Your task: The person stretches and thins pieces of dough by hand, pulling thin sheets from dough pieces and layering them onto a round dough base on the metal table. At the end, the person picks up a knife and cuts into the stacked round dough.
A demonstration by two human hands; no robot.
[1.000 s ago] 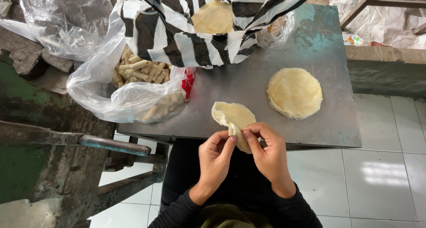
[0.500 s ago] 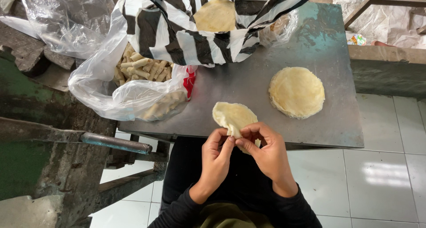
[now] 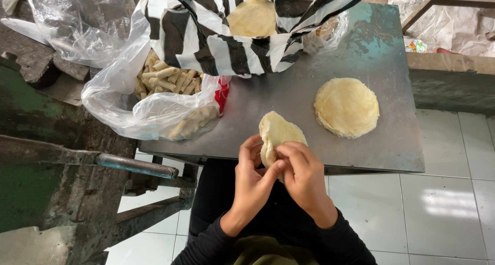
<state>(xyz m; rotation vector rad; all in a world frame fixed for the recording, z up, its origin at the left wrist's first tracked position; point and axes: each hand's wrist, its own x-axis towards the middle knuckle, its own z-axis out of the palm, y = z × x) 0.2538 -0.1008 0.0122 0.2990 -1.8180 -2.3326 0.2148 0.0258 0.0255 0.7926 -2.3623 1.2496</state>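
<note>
While wrapper lifted off table since earlier, both hands pinch it, apparently folding.

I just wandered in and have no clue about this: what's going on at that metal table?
A person is folding a thin pale wrapper at the near edge of a metal table, with the left hand and right hand pinching it together. A stack of flat round wrappers lies to the right. A clear plastic bag of finished rolls sits to the left, and a striped bag behind holds more wrappers.
</note>
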